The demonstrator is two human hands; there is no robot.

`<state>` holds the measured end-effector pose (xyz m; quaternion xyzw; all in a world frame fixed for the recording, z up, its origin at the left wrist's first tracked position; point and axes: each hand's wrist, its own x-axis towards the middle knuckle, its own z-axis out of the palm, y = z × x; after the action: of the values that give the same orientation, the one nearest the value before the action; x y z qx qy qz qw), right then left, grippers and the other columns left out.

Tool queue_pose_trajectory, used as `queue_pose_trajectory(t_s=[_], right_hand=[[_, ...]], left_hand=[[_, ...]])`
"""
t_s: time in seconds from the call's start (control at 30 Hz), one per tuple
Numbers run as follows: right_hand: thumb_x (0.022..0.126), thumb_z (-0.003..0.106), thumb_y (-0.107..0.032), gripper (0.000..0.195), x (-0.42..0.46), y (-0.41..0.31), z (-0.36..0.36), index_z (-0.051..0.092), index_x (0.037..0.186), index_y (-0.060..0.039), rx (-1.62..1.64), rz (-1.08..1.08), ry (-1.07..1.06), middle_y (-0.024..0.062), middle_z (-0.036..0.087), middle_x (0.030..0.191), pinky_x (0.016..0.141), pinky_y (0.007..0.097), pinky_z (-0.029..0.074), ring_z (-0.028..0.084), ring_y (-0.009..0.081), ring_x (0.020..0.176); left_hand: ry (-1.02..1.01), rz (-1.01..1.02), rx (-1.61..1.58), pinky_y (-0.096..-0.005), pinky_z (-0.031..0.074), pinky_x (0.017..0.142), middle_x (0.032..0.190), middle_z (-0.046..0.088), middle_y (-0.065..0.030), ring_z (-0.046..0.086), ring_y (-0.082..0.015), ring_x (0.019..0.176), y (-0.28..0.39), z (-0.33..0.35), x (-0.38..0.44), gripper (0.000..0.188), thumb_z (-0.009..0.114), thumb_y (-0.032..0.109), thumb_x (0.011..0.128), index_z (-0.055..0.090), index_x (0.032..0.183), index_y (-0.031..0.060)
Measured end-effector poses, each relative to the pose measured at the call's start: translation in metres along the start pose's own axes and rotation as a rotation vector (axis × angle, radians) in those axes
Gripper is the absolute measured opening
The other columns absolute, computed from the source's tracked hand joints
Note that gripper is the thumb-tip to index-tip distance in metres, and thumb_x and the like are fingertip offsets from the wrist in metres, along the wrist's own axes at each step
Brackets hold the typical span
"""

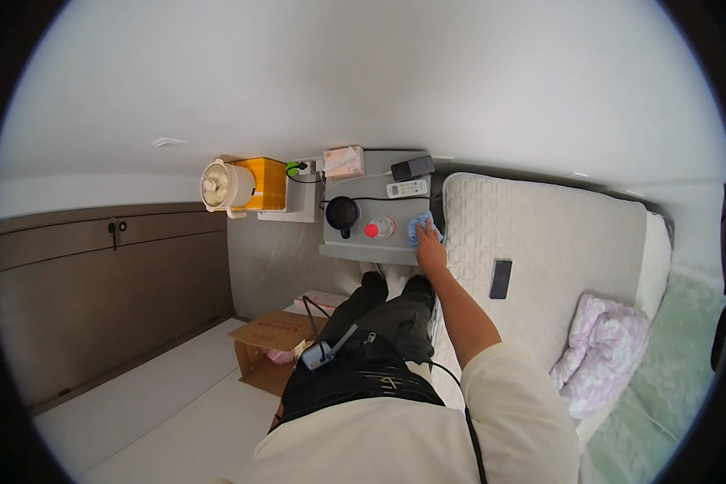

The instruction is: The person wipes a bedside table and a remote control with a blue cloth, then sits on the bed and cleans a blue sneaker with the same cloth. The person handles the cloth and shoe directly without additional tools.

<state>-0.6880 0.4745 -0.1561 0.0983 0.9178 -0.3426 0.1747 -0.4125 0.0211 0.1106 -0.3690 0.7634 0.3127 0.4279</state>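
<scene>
My right hand [429,245] presses a blue cloth [422,228] onto the right edge of a grey bedside table [363,249], beside the mattress. My left hand is out of view; a bit of that arm shows at my left hip. Left of the cloth, a clear plastic bottle with a red cap [380,228] stands on the table, and further left is a dark mug [343,213]. Behind them are a white remote control [406,189], a dark grey device with a white cable [412,168] and a pink tissue pack [343,162].
A mattress [544,230] with a smartphone [501,279] and a floral bundle of fabric [605,351] lies to the right. An electric pot [227,184] and an orange box [269,184] stand back left. An opened cardboard box [266,363] is by my legs. A black cable runs down my front.
</scene>
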Motion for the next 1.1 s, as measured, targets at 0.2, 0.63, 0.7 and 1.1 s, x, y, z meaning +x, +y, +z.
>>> queue_pose_trajectory(t_s=[0.2,0.63,0.7,1.1], right_hand=[[0.091,0.055,0.001,0.068,0.033,-0.002,-0.001,0.045,0.156,-0.0147,0.034,0.058,0.048,0.0194,0.024,0.170,0.109,0.0497,0.050,0.041,0.0513,0.145],[0.085,0.057,-0.007,0.051,-0.038,0.091,-0.011,0.066,0.135,-0.0048,0.388,0.131,0.058,0.0254,0.069,0.127,0.099,0.0472,0.054,0.067,0.0424,0.116],[0.083,0.055,-0.005,0.051,-0.067,0.105,-0.007,0.066,0.133,-0.0012,0.445,0.235,0.155,0.0280,0.070,0.121,0.099,0.0462,0.054,0.067,0.0434,0.114],[0.096,0.048,-0.007,0.034,-0.358,0.068,-0.008,0.073,0.120,-0.0050,0.814,0.851,0.269,0.0097,0.077,0.099,0.078,0.0382,0.058,0.073,0.0201,0.090]], left_hand=[[-0.033,-0.003,0.052,-0.0379,0.054,0.074,0.084,0.070,-0.0117,0.067,-0.0237,0.079,-0.002,-0.007,0.007,0.023,0.059,0.023,0.102,0.068,0.100,0.0015],[0.266,0.668,0.309,-0.0376,0.053,0.073,0.083,0.069,-0.0129,0.066,-0.0242,0.078,0.187,-0.049,0.114,0.025,0.065,0.026,0.101,0.069,0.103,0.0012],[0.255,0.752,0.293,-0.0381,0.053,0.073,0.085,0.069,-0.0139,0.066,-0.0253,0.077,0.265,-0.043,0.110,0.024,0.068,0.024,0.099,0.070,0.104,0.0011],[0.113,1.109,0.728,-0.0458,0.055,0.086,0.107,0.072,-0.0169,0.070,-0.0356,0.103,0.518,0.078,0.255,0.030,0.074,0.024,0.092,0.070,0.114,0.0035]])
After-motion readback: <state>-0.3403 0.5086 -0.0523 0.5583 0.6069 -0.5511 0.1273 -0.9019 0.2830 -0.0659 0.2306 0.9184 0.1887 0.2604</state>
